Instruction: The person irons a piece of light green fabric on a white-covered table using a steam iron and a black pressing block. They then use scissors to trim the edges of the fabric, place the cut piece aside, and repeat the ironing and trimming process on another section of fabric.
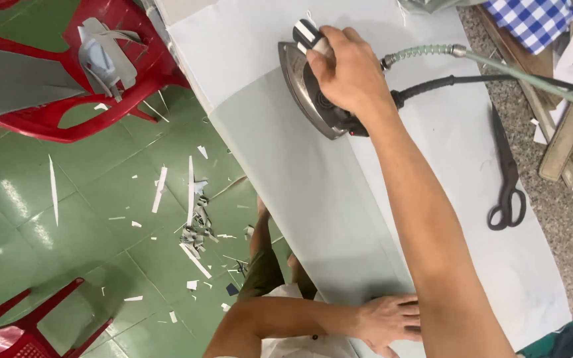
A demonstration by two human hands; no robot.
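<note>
My right hand [347, 69] grips the handle of a steam iron [306, 93] whose metal sole rests on a long strip of pale grey-green fabric [300, 179]. The strip lies along the left edge of a white padded ironing surface [452, 146]. A green hose [426, 52] and a black cord [445, 81] run from the iron off to the right. My left hand [389, 321] lies flat, fingers spread, on the near end of the fabric strip, holding it down.
Black scissors [507, 179] lie on the white surface to the right. A blue checked cloth [532, 20] sits at the far right. Red plastic chairs [87, 59] stand on the green tiled floor [101, 199], which is littered with fabric scraps [193, 225].
</note>
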